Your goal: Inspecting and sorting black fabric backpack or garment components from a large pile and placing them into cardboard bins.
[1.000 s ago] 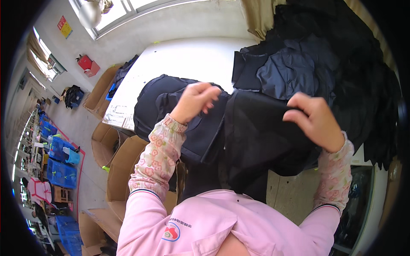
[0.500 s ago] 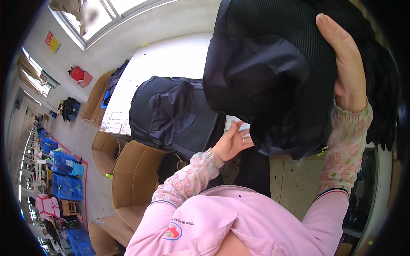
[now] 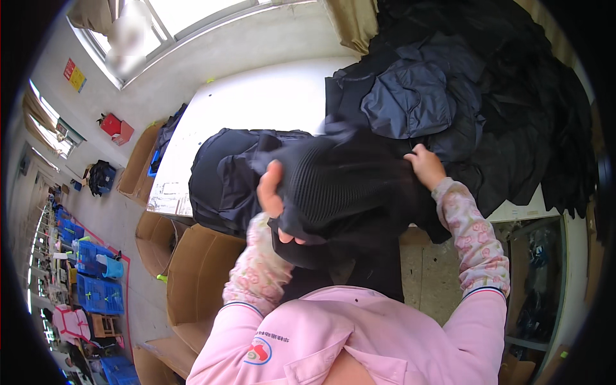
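Between my two hands is a black fabric bag piece (image 3: 337,183) with a ribbed mesh panel, tilted in front of my body and slightly blurred by motion. My left hand (image 3: 273,199) grips its left side, thumb on the near face and fingertips curled at the lower edge. On its right side, my right hand (image 3: 427,168) pinches the black cloth with closed fingers. Left of it, similar black bag pieces (image 3: 221,173) lie stacked on the white table (image 3: 269,90). A big heap of black bag pieces (image 3: 513,122) covers the table's right part, a shiny dark one (image 3: 410,93) on top.
Brown cardboard boxes (image 3: 202,273) stand against the table's near left side. Below its right part is a glass-fronted cabinet (image 3: 536,282). Blue plastic baskets (image 3: 99,292) line the floor far left. A window (image 3: 173,25) and a beige curtain (image 3: 353,22) are behind.
The bag piece came down from high on the right toward my body, turning its ribbed mesh upward. My right hand lowered with it; my left hand moved left and took hold of its side.
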Tool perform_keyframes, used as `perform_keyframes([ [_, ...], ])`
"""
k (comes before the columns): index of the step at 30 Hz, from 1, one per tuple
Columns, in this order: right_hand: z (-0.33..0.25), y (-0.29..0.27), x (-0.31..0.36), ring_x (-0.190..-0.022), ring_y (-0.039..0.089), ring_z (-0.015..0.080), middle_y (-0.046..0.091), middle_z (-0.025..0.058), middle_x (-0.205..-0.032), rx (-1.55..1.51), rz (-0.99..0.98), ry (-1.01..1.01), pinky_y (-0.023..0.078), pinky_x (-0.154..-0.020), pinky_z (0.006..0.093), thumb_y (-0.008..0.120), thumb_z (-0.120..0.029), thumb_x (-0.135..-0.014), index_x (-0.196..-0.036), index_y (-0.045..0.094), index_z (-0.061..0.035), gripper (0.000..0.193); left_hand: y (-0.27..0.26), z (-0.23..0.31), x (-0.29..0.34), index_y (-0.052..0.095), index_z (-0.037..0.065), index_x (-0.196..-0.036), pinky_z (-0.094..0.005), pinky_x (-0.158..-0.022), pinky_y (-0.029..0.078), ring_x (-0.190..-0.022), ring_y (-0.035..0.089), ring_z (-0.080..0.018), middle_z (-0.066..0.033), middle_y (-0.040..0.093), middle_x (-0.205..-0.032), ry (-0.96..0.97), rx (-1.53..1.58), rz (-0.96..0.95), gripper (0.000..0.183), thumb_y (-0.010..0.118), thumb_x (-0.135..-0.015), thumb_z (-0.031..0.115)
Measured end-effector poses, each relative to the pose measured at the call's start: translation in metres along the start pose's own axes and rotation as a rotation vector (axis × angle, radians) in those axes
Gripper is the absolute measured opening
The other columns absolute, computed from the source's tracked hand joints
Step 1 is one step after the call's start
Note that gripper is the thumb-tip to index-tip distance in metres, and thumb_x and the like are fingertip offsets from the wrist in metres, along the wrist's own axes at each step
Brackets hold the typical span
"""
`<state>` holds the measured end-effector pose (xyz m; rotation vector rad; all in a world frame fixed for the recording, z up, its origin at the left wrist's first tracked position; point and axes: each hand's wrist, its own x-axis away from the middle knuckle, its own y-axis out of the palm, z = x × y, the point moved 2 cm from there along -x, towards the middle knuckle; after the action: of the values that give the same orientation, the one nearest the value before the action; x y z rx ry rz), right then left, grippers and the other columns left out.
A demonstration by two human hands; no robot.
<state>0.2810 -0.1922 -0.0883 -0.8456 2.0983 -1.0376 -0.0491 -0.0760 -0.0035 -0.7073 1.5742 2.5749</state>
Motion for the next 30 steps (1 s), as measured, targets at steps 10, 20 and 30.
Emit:
perform_keyframes([
  [10, -0.115, -0.210, -0.007, -0.073, 0.047, 0.0039, 0.051, -0.0034, -0.077, -0.550, 0.143, -0.519, 0.039, -0.067, 0.0198, 0.061, -0.009, -0.091, -0.091, 0.056, -0.0033, 0.008, 0.051, 0.125, 0.005, 0.066, 0.000, -0.104, -0.0333, -0.089, 0.047, -0.098, 0.061, -0.0238, -0.0125, 0.066, -0.103, -0.461, -1.952, 0.115, 0.031, 0.071, -0.085, 0.023],
  [20, -0.224, -0.199, -0.001, -0.077, 0.062, 0.0351, 0.064, 0.0149, -0.083, -0.049, 0.089, -0.926, 0.048, -0.066, 0.0387, 0.067, -0.023, -0.083, -0.096, 0.059, -0.0045, 0.024, 0.127, 0.082, -0.125, 0.059, 0.002, -0.101, -0.0387, -0.072, 0.047, -0.081, 0.057, -0.0388, -0.0193, 0.060, -0.083, 0.128, -2.474, -0.132, 0.031, 0.069, -0.083, 0.025],
  [30, -0.155, -0.254, -0.010, -0.076, 0.061, 0.0324, 0.065, 0.0120, -0.083, -0.142, 0.333, -0.725, 0.049, -0.071, 0.0363, 0.064, -0.025, -0.086, -0.099, 0.063, -0.0056, 0.023, 0.132, 0.119, -0.130, 0.057, 0.002, -0.092, -0.0337, -0.068, 0.046, -0.069, 0.054, -0.0273, -0.0140, 0.056, -0.076, 0.084, -2.538, -0.086, 0.031, 0.073, -0.082, 0.026],
])
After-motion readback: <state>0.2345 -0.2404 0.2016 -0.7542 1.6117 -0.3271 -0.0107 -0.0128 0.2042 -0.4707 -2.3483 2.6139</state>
